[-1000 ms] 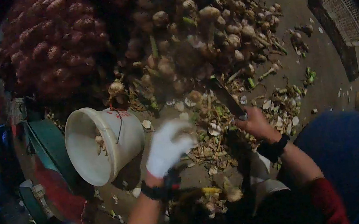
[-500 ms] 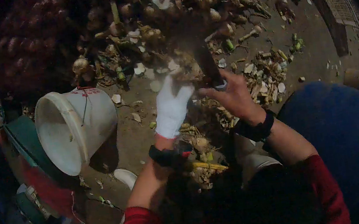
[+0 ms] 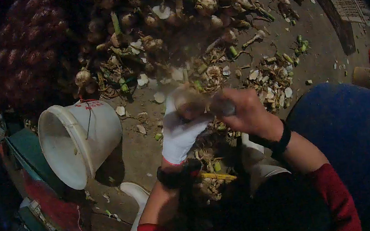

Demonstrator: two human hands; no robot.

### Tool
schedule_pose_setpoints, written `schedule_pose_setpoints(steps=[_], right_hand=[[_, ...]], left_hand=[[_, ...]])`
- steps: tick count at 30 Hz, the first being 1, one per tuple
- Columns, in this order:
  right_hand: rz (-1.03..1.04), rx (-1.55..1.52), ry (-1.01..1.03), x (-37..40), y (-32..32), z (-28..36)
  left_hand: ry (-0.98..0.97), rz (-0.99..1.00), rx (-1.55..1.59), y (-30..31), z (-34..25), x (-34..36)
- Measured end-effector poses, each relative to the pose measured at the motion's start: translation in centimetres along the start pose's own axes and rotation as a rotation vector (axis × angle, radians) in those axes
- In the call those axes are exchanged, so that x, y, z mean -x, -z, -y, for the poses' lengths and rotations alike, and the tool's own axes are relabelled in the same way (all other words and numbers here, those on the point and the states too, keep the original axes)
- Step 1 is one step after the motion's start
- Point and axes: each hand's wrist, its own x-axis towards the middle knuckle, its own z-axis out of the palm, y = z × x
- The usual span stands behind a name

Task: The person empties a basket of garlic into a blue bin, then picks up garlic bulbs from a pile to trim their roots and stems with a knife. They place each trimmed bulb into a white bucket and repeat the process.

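Gloved left hand (image 3: 180, 132) has its grip wrapped around a garlic bulb (image 3: 188, 102), held up over the floor (image 3: 139, 144). Bare right hand (image 3: 244, 108) is fisted tight right against it, though what it grips is too blurry to tell. White bucket (image 3: 104, 124) lies tipped on the left. Further out are peel scraps (image 3: 272, 80), the garlic pile (image 3: 190, 1) and a red mesh sack (image 3: 23, 56).
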Motion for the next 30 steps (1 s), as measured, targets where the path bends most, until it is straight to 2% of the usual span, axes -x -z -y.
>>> schedule_pose_setpoints(steps=[1, 2, 3, 4, 6, 9, 13, 15, 16, 17, 18, 19, 20, 21, 23, 24, 25, 27, 28, 29, 30], right_hand=[[0.0, -0.002, 0.002, -0.1, 0.3, 0.7], [0.104, 0.156, 0.061, -0.3, 1.1, 1.8], [0.208, 0.312, 0.117, -0.4, 1.4, 2.3], [0.207, 0.31, 0.115, -0.3, 1.3, 2.3], [0.195, 0.331, 0.16, -0.4, 1.1, 2.0], [0.182, 0.266, 0.211, -0.5, 0.9, 1.4], [0.149, 0.291, 0.238, -0.4, 0.1, -0.7], [0.096, 0.252, 0.283, 0.0, -0.7, -2.5], [0.095, 0.253, 0.281, 0.1, -0.7, -4.2], [0.106, 0.321, 0.078, 0.5, -0.4, -6.5], [0.112, 0.386, -0.128, 1.0, 0.2, -8.8], [-0.002, 0.294, -0.185, 1.0, 1.1, -9.0], [-0.05, 0.175, -0.274, 1.4, 1.1, -8.4], [-0.109, 0.064, -0.359, 0.5, 1.7, -4.9], [-0.03, -0.278, -0.52, -0.8, 0.8, -0.2], [-0.041, -0.441, -0.501, -0.8, 0.2, 1.2], [-0.038, -0.452, -0.525, -0.4, 0.1, 1.4], [-0.172, -0.157, -0.355, -1.0, 0.0, 1.3], [-0.25, -0.148, -0.242, -1.1, 0.1, 1.0], [-0.249, -0.149, -0.229, -1.1, 0.1, 1.0], [-0.234, -0.081, -0.264, -0.8, 0.0, 1.0]], left_hand=[[0.16, -0.305, 0.147, 0.2, 4.6, 1.7], [0.32, -0.608, 0.295, 0.2, 8.1, 3.4], [0.342, -0.576, 0.33, 0.5, 7.2, 4.5], [0.323, -0.415, 0.307, 1.1, 6.0, 6.1], [0.327, -0.295, 0.256, 1.5, 4.2, 8.1], [0.271, -0.26, 0.131, 1.6, 2.4, 8.2], [0.115, -0.255, -0.166, 1.1, -0.5, 3.8], [0.097, -0.245, -0.329, 0.6, -2.5, 2.0], [0.105, -0.228, -0.396, 0.0, -3.7, 1.8], [0.108, -0.186, -0.432, -0.8, -5.3, 2.3], [-0.121, -0.099, -0.387, -1.5, -6.6, 3.5], [-0.115, -0.093, -0.387, -1.8, -6.7, 3.3], [-0.056, -0.209, -0.32, -2.1, -6.6, 2.6], [-0.014, -0.316, -0.251, -2.1, -6.5, 1.6], [-0.107, -0.239, -0.169, -1.0, -4.1, -0.5], [-0.159, -0.258, -0.252, -0.9, -3.5, -0.7], [-0.191, -0.267, -0.341, -0.8, -3.0, -0.3], [-0.161, -0.258, -0.339, -0.6, -3.0, 0.1], [-0.124, -0.285, -0.041, -0.7, -2.7, 0.2], [-0.083, -0.302, 0.259, -0.8, -2.4, 0.2], [-0.086, -0.295, 0.402, -1.1, -2.0, 0.1]])
